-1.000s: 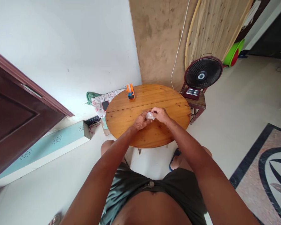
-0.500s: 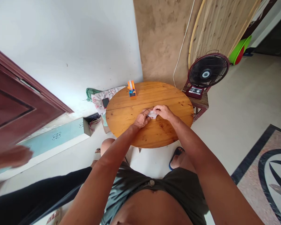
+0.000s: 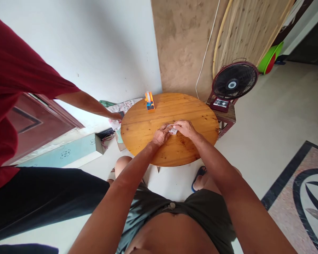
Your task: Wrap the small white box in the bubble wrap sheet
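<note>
Between my hands, on the round wooden table, is a small clear plastic packet whose contents are too small to make out. My left hand is closed on its left side and covers part of it. At its upper right edge, my right hand pinches the film with thumb and fingers. An orange and blue tape dispenser stands toward the back left of the tabletop, apart from both hands.
A person in a red shirt leans in from the left, a hand at a dark phone beside the table. A dark red fan stands on a stool to the right. A low pale-blue ledge runs along the wall.
The other person has come in from the left and reached to the phone. My right hand has shifted slightly at the packet's edge; my left hand has stayed put.
</note>
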A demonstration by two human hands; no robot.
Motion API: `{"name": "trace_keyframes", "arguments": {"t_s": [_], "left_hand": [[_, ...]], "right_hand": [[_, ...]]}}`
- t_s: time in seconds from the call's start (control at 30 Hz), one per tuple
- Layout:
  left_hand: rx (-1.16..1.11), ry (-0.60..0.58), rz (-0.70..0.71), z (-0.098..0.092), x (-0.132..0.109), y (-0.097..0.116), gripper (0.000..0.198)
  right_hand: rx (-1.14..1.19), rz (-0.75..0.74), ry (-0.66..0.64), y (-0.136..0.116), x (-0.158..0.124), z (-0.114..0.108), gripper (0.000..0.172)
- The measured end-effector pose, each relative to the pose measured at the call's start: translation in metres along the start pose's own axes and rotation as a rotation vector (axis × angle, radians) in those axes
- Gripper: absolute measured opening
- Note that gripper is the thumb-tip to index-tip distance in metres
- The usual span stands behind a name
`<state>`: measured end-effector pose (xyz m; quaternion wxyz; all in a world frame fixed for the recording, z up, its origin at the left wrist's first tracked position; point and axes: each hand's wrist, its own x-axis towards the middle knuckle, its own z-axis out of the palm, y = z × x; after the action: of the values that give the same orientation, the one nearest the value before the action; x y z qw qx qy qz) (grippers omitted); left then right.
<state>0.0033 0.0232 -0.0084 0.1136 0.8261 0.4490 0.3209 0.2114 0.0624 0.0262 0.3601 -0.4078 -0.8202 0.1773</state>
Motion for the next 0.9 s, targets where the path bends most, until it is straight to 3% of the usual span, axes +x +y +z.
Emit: {"name": "trace_keyframes", "arguments": {"t_s": [0.3, 0.9], "left_hand": [[0.048, -0.003, -0.033, -0.002, -0.002, 0.005, 0.043], [-0.021, 0.022, -0.004, 0.003, 0.0, -0.007, 0.04]], "right_hand": [[-0.092, -0.031, 0.039, -0.006, -0.007, 0.007, 0.01], [-0.14, -0.103, 0.044, -0.006, -0.02, 0.011, 0.027]]}}
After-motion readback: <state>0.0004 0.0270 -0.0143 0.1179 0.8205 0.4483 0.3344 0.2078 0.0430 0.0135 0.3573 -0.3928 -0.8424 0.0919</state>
